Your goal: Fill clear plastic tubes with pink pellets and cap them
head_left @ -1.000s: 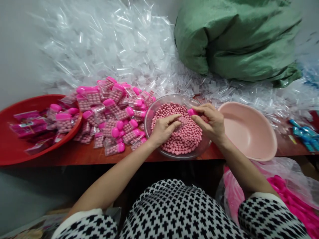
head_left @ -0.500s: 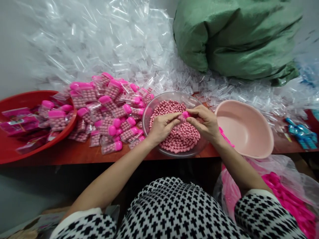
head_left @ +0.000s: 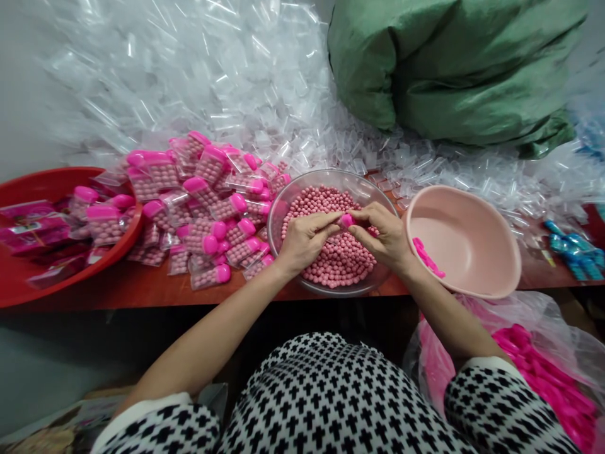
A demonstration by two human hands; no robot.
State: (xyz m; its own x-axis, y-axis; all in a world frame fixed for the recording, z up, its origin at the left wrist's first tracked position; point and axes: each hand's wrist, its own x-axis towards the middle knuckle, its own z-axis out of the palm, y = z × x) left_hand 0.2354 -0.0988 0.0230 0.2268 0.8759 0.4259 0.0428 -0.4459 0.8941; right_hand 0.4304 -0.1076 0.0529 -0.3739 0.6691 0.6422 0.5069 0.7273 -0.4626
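Note:
A clear round bowl (head_left: 350,289) of small pink beads (head_left: 338,265) stands at the table's front edge. Over it, my left hand (head_left: 309,239) pinches a small clear container, mostly hidden by the fingers. My right hand (head_left: 380,234) has thumb and fingers closed on a bright pink cap (head_left: 347,220), which sits at the container's end between both hands. Left of the bowl lies a pile of bead-filled clear containers with pink caps (head_left: 201,236).
A red basin (head_left: 106,265) with filled packs is far left, a pale pink basin (head_left: 472,252) right. Behind are heaped clear containers (head_left: 265,82) and a green sack (head_left: 454,75). Blue items (head_left: 574,252) lie far right; a plastic bag of pink pieces (head_left: 543,372) is below.
The right hand and the pink cap have shifted slightly left, closer to the left hand. The whole view has moved a little.

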